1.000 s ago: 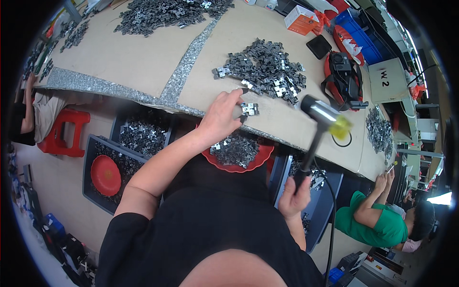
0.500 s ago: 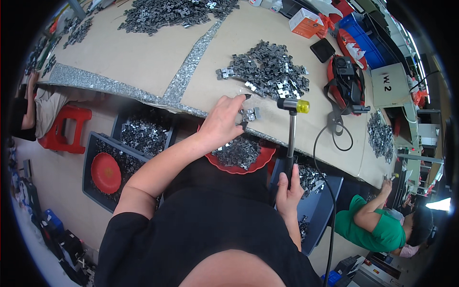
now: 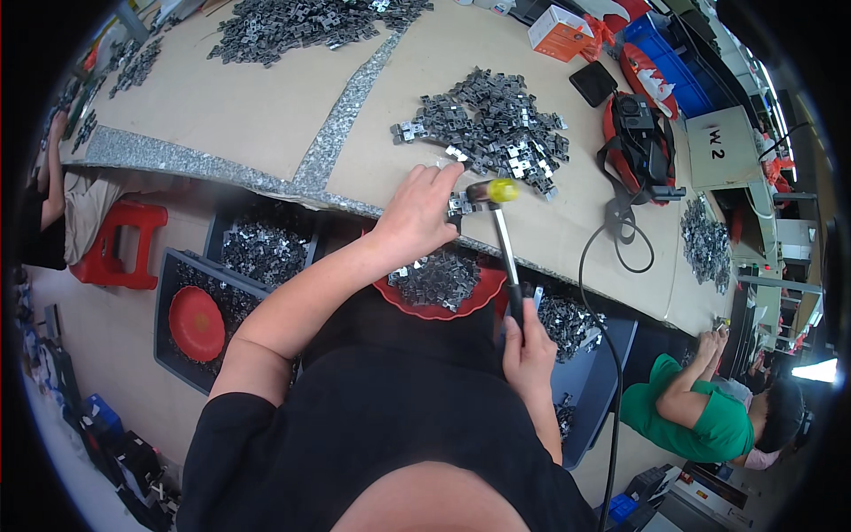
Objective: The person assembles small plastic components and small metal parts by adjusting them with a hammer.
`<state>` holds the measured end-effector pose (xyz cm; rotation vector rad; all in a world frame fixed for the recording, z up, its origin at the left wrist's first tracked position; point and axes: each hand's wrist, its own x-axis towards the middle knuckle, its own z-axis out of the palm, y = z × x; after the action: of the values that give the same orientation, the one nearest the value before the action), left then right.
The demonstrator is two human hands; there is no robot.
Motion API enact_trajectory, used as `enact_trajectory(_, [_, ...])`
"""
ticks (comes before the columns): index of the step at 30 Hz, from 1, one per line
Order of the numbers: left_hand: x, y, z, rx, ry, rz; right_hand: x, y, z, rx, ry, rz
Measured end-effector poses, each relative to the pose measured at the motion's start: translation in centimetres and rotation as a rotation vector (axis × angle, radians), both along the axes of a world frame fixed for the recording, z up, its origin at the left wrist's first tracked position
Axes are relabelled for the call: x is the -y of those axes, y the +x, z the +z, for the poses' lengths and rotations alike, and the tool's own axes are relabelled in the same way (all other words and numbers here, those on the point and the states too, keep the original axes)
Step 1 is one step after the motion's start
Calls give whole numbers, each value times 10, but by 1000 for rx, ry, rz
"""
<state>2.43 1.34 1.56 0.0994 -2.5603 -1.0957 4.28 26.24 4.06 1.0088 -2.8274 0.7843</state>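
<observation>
My right hand is wrapped round the black grip of a small hammer with a yellow face on its head. The hammer's head hangs over the table edge, right beside my left hand. Thumb and fingertips of that hand, with dark covers on them, close round a small metal bracket on the tabletop, partly hidden by the hammer head. Beyond it spreads a pile of similar metal brackets. Below the edge, a red scalloped tray on my lap holds more small metal parts.
Grey bins of metal parts stand under the table. On the right lie a red-and-black strapped device and its cable. An orange-and-white box sits at the back. A person in green works at right.
The hammer has swung left and down, its head now beside my left fingers and over the bracket. My right hand has shifted slightly left; the left thumb and fingers stay round the bracket.
</observation>
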Motion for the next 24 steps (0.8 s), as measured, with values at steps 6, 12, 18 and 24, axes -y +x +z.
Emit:
enact_trajectory(6, [1, -1, 3, 51, 5, 3, 5, -3, 4, -229, -185, 77])
enact_trajectory(12, [3, 0, 2, 38, -1, -4, -3, 4, -1, 3, -64, -46])
enact_trajectory(18, [-5, 32, 9, 88, -18, -287, -7, 2, -1, 110, -280, -165])
enact_trajectory(24, [43, 4, 0, -211, -65, 159, -10, 6, -10, 164, -203, -146])
